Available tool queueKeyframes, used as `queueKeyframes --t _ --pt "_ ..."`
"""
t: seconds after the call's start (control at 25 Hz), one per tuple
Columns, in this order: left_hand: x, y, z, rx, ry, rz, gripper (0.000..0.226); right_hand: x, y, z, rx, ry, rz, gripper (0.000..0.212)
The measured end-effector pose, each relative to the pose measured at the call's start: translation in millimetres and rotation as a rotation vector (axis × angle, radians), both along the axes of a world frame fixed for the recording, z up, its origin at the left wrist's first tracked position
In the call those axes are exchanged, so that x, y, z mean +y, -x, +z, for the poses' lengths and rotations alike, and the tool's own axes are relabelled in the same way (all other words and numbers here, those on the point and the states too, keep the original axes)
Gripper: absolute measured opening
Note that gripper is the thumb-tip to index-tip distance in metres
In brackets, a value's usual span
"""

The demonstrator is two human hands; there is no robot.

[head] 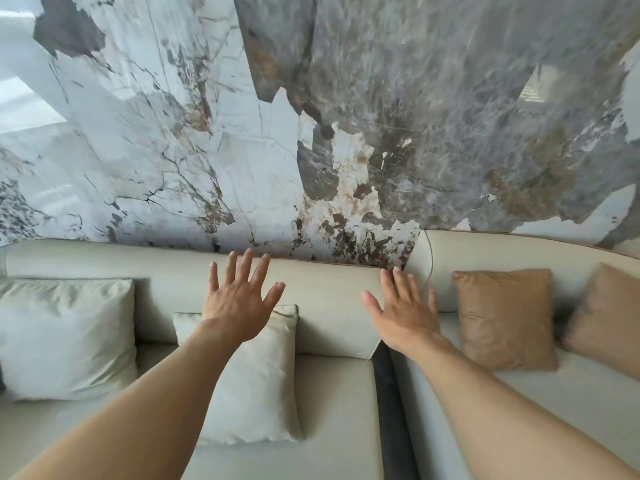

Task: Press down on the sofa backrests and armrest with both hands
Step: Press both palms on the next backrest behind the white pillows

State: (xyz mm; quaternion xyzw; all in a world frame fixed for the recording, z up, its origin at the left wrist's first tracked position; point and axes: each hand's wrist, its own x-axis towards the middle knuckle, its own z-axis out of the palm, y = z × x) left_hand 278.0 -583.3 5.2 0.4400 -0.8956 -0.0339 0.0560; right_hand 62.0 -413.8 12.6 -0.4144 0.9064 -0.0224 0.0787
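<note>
A cream sofa runs across the lower half of the head view. Its left backrest (322, 289) is a long padded roll against the wall; a second, taller backrest (485, 254) begins at the right. My left hand (239, 303) is spread flat with fingers apart over the left backrest, fingertips near its top edge. Fingers spread, my right hand (405, 310) hovers over the right end of that same backrest, next to the gap between the two sofa sections. Neither hand holds anything. Whether the palms touch the fabric cannot be told.
A small cream cushion (256, 386) lies under my left forearm and a larger one (65, 337) sits at the left. Two tan cushions (505, 317) (606, 317) lean on the right backrest. A dark gap (388, 375) splits the seats. A marble-patterned wall (311, 133) rises behind.
</note>
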Motion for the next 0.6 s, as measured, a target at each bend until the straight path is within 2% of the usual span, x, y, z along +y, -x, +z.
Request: queueKeyframes --t 0.24,0.44,0.6 --pt "-42 36 -79 -0.044 -0.015 -0.037 0.073 -47 42 -79 0.016 -0.048 -0.001 0.073" --pt "-73 96 -176 -0.103 -0.051 -0.055 0.072 -91 103 -176 -0.019 -0.078 0.001 0.077" --pt "-103 134 -231 -0.106 -0.021 -0.06 0.072 -114 130 -234 -0.028 -0.025 0.016 0.081"
